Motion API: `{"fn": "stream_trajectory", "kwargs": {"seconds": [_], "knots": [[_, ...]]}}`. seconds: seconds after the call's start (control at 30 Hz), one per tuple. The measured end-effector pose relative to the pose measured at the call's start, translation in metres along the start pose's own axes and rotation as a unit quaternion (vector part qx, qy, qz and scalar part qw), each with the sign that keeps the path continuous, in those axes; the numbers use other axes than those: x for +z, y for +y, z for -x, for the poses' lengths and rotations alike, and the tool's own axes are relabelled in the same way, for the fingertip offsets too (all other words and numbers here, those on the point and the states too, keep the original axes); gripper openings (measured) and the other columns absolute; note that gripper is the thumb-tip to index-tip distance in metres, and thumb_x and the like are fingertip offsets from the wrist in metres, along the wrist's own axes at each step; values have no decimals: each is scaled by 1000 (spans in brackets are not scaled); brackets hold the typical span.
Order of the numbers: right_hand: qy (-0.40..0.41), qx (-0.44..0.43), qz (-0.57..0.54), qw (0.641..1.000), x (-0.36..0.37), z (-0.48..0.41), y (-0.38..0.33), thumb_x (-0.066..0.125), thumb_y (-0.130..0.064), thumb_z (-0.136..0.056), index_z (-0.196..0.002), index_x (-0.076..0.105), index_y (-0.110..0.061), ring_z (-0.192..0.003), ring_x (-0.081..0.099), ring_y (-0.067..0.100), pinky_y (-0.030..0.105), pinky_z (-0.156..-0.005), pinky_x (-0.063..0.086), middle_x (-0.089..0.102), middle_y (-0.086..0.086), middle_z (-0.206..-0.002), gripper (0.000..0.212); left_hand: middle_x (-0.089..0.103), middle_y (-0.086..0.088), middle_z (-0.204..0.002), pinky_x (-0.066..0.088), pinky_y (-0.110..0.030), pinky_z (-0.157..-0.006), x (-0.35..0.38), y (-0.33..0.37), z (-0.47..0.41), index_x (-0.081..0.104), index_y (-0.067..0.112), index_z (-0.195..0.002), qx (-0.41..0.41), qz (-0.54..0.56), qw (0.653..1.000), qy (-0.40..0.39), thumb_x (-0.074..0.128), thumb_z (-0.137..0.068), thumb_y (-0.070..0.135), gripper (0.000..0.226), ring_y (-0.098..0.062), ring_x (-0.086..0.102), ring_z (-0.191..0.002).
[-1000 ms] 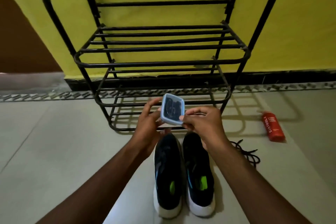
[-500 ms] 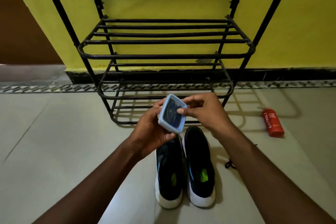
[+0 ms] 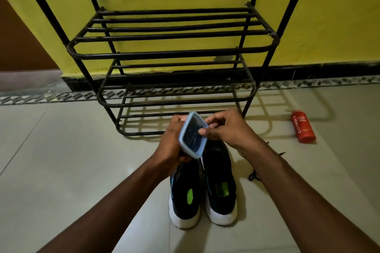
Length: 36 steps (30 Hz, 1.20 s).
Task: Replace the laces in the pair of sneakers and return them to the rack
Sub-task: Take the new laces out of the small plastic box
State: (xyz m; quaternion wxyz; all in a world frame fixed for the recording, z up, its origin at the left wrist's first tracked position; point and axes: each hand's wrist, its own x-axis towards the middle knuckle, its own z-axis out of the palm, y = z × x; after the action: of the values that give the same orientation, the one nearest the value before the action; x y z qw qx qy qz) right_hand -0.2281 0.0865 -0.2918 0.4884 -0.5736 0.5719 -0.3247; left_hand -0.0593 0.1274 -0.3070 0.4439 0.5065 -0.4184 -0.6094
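Observation:
Two dark sneakers with white soles stand side by side on the floor, toes towards the rack: the left sneaker (image 3: pixel 185 193) and the right sneaker (image 3: pixel 220 183). Above their toes I hold a small clear box with a blue lid (image 3: pixel 192 135), dark laces showing inside it. My left hand (image 3: pixel 171 144) grips the box from behind and below. My right hand (image 3: pixel 224 127) pinches the lid's right edge. A loose black lace (image 3: pixel 254 175) lies on the floor to the right, mostly hidden by my right forearm. The black metal shoe rack (image 3: pixel 164 53) stands empty against the wall.
A red body wash bottle (image 3: pixel 302 126) lies on the tiled floor at the right of the rack. The yellow wall with a dark skirting runs behind the rack.
The view has come closer to the rack and shoes. The box has tilted more on edge, and my right hand has shifted its fingertips along the lid's right edge.

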Motion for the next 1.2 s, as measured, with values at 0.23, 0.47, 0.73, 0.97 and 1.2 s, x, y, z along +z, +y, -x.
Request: {"fn": "stream_trajectory", "kwargs": {"seconds": [0.23, 0.47, 0.73, 0.97, 1.2], "knots": [[57, 20, 56, 997, 9, 0, 12, 97, -15, -59, -78, 76, -7, -75, 74, 17, 40, -73, 63, 74, 4, -76, 30, 65, -5, -70, 35, -19, -37, -3, -13, -2, 53, 14, -104, -46, 26, 999, 5, 37, -107, 37, 28, -15, 57, -49], [-77, -64, 64, 993, 9, -3, 3, 87, -5, -73, -114, 76, -15, -96, 73, 13, 32, -86, 60, 77, 3, -100, 44, 68, -7, -81, 45, -25, -49, -15, -18, 7, 67, 16, -109, -92, -42, 995, -20, 45, -103, 37, 31, -16, 66, -65], [-59, -107, 110, 986, 36, -14, 1, 94, -5, -58, -85, 81, -17, -78, 73, 17, 30, -72, 60, 76, 0, -77, 33, 60, 2, -61, 37, -24, -52, -40, -27, 10, 68, 36, -71, -67, -22, 997, -37, 52, -84, 43, 21, -19, 55, -54], [-20, -150, 130, 980, 67, -14, 3, 96, -10, -56, -87, 79, -17, -75, 67, 1, 16, -69, 53, 71, -10, -78, 36, 61, -3, -68, 42, -24, -45, -71, -48, 9, 63, 17, -96, -69, -12, 997, 29, 47, -105, 33, 24, -16, 58, -54], [-48, -203, 140, 968, 83, -2, 0, 90, -6, -66, -81, 72, -21, -77, 64, 7, 18, -65, 54, 67, -9, -84, 27, 61, -9, -62, 35, -19, -40, -117, -63, 17, 76, 18, -70, -83, 105, 976, 170, 45, -93, 2, 41, -18, 52, -45]]}}
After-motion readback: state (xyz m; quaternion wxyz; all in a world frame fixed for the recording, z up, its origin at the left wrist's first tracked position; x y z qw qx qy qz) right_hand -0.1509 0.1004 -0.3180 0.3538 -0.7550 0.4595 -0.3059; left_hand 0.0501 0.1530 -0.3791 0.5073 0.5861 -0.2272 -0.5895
